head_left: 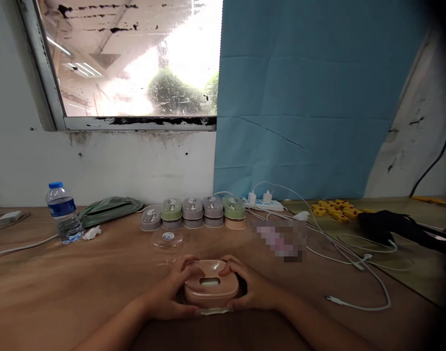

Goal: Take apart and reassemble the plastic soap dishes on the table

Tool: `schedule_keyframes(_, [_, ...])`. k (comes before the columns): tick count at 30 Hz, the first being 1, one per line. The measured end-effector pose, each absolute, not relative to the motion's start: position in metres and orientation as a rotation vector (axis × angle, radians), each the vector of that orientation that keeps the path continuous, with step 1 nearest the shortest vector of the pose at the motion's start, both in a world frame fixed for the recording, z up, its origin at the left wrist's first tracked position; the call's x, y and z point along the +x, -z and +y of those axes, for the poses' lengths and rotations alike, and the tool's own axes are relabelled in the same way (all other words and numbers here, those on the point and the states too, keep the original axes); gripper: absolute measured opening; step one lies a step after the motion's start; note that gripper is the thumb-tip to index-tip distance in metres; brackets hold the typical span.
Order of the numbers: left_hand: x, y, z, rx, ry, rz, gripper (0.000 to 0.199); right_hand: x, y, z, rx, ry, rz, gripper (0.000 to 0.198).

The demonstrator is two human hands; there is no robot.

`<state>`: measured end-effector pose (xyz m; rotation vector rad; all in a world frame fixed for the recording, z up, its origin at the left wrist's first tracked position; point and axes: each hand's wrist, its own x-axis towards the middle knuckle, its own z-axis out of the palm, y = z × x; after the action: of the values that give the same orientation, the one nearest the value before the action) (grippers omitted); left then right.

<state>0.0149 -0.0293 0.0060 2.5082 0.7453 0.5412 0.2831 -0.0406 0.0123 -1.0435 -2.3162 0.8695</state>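
Note:
A peach-coloured plastic box (211, 296) with rounded corners and an oblong slot in its lid sits on the table in front of me. My left hand (177, 290) wraps round its left side, fingers over the top and thumb low at the front. On the opposite side my right hand (250, 287) grips it the same way. Under the box's front edge a pale, clear rim shows between my thumbs. Behind it lies a clear plastic lid (167, 239) with a round sticker. What lies inside the slot is too dim to make out.
Further back stand several lidded boxes, among them a green-and-peach one (235, 213). To the left are a water bottle (64, 214), crumpled tissue (92, 233) and a green pouch (111, 211). A power strip (270, 204), white cables, yellow pieces (334, 209) and a black strap (394, 226) lie right.

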Motion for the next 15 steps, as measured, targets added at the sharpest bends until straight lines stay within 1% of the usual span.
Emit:
schedule_keyframes(1, [0.016, -0.009, -0.031, 2.546, -0.533, 0.726, 0.066, 0.283, -0.013, -0.041, -1.048, -0.874, -2.322, 0.06])
schedule_keyframes(4, [0.02, -0.015, -0.035, 2.703, -0.499, 0.648, 0.075, 0.283, -0.015, -0.043, -1.047, -0.882, -2.357, 0.066])
schedule_keyframes(10, [0.027, -0.022, -0.04, 2.881, -0.435, 0.556, 0.06, 0.28, -0.014, -0.046, -1.062, -0.818, -2.385, 0.065])
schedule_keyframes(15, [0.029, -0.02, -0.042, 2.893, -0.484, 0.557, 0.06, 0.274, -0.01, -0.05, -1.093, -0.721, -2.376, 0.061])
